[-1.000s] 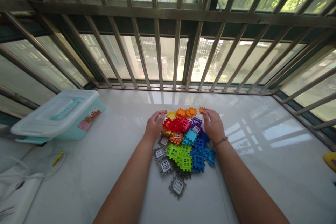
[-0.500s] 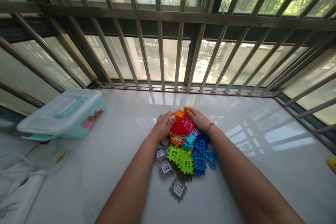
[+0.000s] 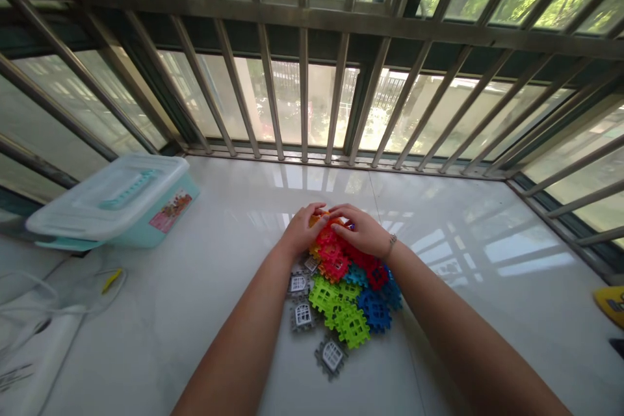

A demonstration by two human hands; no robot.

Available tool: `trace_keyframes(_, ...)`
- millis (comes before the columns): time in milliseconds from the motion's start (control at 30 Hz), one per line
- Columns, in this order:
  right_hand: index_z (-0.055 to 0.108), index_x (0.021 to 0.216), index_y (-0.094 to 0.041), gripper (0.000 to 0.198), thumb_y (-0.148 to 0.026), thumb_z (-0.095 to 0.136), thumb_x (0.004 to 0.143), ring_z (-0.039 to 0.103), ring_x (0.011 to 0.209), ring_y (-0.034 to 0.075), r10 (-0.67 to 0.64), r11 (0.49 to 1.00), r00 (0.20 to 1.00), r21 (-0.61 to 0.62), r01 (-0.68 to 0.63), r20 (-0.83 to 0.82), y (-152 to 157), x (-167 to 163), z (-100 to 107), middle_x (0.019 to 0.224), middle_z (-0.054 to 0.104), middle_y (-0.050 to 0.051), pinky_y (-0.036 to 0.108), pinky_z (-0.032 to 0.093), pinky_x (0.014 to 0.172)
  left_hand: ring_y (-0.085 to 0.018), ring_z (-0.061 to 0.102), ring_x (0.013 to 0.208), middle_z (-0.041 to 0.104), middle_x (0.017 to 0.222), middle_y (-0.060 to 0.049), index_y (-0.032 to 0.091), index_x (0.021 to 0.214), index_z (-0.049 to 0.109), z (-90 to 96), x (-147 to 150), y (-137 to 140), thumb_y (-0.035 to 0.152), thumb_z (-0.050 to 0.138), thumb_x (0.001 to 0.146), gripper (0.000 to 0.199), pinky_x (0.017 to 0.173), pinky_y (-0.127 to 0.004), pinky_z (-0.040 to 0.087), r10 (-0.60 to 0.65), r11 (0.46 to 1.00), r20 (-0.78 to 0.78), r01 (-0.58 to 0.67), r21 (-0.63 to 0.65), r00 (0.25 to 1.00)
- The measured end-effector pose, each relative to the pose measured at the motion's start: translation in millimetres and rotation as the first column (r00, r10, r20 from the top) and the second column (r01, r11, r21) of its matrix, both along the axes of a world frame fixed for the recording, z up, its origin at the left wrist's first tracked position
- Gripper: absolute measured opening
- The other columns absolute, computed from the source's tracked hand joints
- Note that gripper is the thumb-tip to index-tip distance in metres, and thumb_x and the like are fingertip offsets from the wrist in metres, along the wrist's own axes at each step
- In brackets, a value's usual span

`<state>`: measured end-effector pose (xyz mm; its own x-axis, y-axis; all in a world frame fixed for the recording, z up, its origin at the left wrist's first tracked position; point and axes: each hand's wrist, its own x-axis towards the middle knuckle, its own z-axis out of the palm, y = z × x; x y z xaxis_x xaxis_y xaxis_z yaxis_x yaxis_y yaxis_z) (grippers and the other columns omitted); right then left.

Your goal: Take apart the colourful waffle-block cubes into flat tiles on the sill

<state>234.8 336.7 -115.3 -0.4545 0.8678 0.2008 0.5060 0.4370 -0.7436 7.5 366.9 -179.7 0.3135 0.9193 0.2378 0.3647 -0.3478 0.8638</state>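
On the white tiled surface lies a heap of plastic interlocking building tiles with toothed edges. My left hand (image 3: 299, 230) curls around orange tiles (image 3: 312, 221) at its far end. Over the same spot bends my right hand (image 3: 363, 233), its fingers closed on the orange tiles and its palm above red tiles (image 3: 335, 267). The fingertips of both hands nearly meet, and the hands partly hide what they grip. Closer to me are lime green tiles (image 3: 351, 326), blue tiles (image 3: 375, 309) and grey tiles with white window inserts (image 3: 303, 316).
A lidded turquoise storage box (image 3: 141, 224) stands at left, near a white cable (image 3: 100, 322) with a yellow tag (image 3: 112, 280). Metal bars (image 3: 304, 97) run along the window behind. A yellow object (image 3: 611, 304) shows at the right edge.
My right hand has moved left and closer to my left hand. Red tiles have slid toward me over the heap, and the green tiles have shifted nearer too.
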Motion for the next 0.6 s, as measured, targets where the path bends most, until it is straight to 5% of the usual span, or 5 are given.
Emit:
trace_keyframes(100, 0.073, 0.131, -0.028, 0.029, -0.036, 0.065, 0.105, 0.066, 0.135, 0.027, 0.077, 0.988, 0.987, 0.118, -0.095, 0.144, -35.6, 0.8, 18.3, 0.148, 0.066, 0.011, 0.049, 0.051, 0.121, -0.029, 0.072, 0.127, 0.077, 0.134, -0.009, 0.026, 0.148, 0.064, 0.6, -2.1, 0.5, 0.062, 0.051, 0.108, 0.055, 0.116, -0.047, 0.054, -0.016, 0.999, 0.066, 0.020, -0.050, 0.998)
trace_keyframes(233, 0.071, 0.139, -0.031, 0.036, -0.040, 0.067, 0.105, 0.059, 0.143, 0.034, -0.151, 0.970, 0.964, 0.219, 0.103, 0.218, -110.2, 16.3, 24.8, 0.152, 0.063, 0.013, 0.058, 0.052, 0.121, -0.029, 0.066, 0.139, 0.073, 0.147, -0.008, 0.028, 0.151, 0.064, 2.9, -1.7, 1.6, 0.065, 0.045, 0.110, 0.059, 0.131, -0.051, 0.040, -0.060, 0.998, 0.028, 0.061, -0.034, 0.998)
trace_keyframes(333, 0.061, 0.154, -0.037, 0.066, -0.054, 0.081, 0.093, 0.051, 0.152, 0.042, -0.330, 0.931, 0.921, 0.237, 0.279, 0.209, -184.4, 14.8, 4.4, 0.164, 0.052, 0.014, 0.066, 0.051, 0.121, -0.031, 0.061, 0.146, 0.068, 0.155, -0.006, 0.030, 0.154, 0.065, 3.9, 0.0, 3.6, 0.066, 0.047, 0.108, 0.061, 0.139, -0.057, 0.020, -0.119, 0.993, -0.076, 0.120, 0.020, 0.990)
trace_keyframes(433, 0.047, 0.167, -0.042, 0.111, -0.071, 0.094, 0.071, 0.031, 0.162, 0.055, -0.340, 0.934, 0.892, 0.215, 0.284, 0.297, -250.9, -13.1, -29.4, 0.179, 0.032, 0.012, 0.088, 0.033, 0.123, -0.034, 0.056, 0.151, 0.063, 0.160, -0.005, 0.032, 0.157, 0.063, 5.1, 1.5, 4.8, 0.069, 0.050, 0.106, 0.064, 0.139, -0.060, 0.013, -0.178, 0.982, -0.168, 0.186, 0.037, 0.970)
trace_keyframes(600, 0.032, 0.173, -0.045, 0.124, -0.058, 0.099, 0.069, 0.015, 0.166, 0.059, -0.483, 0.874, 0.812, 0.228, 0.428, 0.326, -279.7, -62.4, -67.4, 0.185, 0.015, 0.010, 0.096, 0.020, 0.121, -0.035, 0.045, 0.160, 0.053, 0.170, -0.006, 0.034, 0.161, 0.059, 9.2, 4.2, 0.2, 0.069, 0.051, 0.105, 0.066, 0.138, -0.061, 0.013, -0.243, 0.966, -0.237, 0.256, 0.029, 0.941)
